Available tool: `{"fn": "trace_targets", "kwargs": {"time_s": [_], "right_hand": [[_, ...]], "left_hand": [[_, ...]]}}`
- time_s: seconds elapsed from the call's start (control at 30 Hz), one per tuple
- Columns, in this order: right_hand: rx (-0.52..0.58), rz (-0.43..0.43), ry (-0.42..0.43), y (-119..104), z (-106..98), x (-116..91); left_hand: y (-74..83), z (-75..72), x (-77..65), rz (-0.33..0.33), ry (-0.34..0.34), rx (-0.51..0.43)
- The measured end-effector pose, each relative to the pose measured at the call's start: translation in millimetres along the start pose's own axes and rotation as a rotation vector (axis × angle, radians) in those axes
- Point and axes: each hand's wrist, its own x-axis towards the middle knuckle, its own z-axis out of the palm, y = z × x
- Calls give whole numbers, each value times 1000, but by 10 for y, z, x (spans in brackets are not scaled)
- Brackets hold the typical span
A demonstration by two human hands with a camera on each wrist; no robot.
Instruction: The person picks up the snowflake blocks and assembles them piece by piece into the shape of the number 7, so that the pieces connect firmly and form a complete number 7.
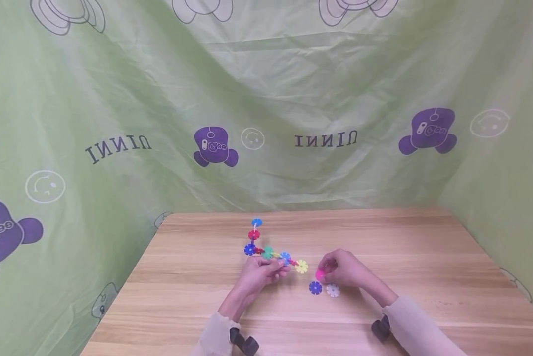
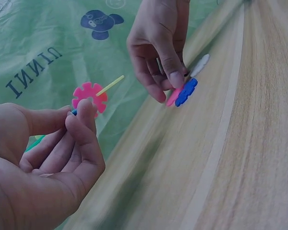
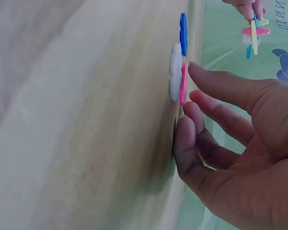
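Note:
My left hand [image 1: 259, 274] pinches a light blue notched disc [image 1: 285, 258] in a linked chain of colored plastic discs. The chain ends at the right in a yellow disc [image 1: 302, 266]; a green disc [image 1: 267, 252] is left of the pinch. In the left wrist view, a pink disc [image 2: 81, 96] with a yellow one stands out past those fingertips. My right hand [image 1: 344, 269] has its thumb and fingertips at a loose pink disc [image 3: 183, 86], low at the tabletop. A dark blue disc [image 1: 315, 288] and a white disc [image 1: 333, 290] lie beside it.
The chain bends at a dark blue disc [image 1: 250, 249] and runs back through a red disc [image 1: 254, 235] to a blue disc [image 1: 257, 222]. Under everything is a wooden table [image 1: 195, 316]. A green printed cloth [image 1: 275, 89] hangs behind and at the sides.

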Motion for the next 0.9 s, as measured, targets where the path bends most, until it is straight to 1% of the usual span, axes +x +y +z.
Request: {"fn": "trace_targets", "kwargs": {"time_s": [0.13, 0.33, 0.5, 0.7, 0.8, 0.9], "right_hand": [[-17, 7, 2, -5, 6, 20], [-40, 49, 16, -32, 5, 43], [-62, 54, 29, -43, -2, 53], [-2, 25, 59, -17, 12, 43], [34, 1, 92, -10, 35, 17], [87, 4, 128, -30, 61, -22]], "left_hand": [[-4, 2, -5, -7, 9, 3], [-2, 4, -4, -14, 16, -9], [5, 5, -6, -13, 20, -11], [8, 1, 7, -13, 25, -24], [10, -2, 10, -15, 24, -33], [11, -5, 10, -14, 24, -38]]}}
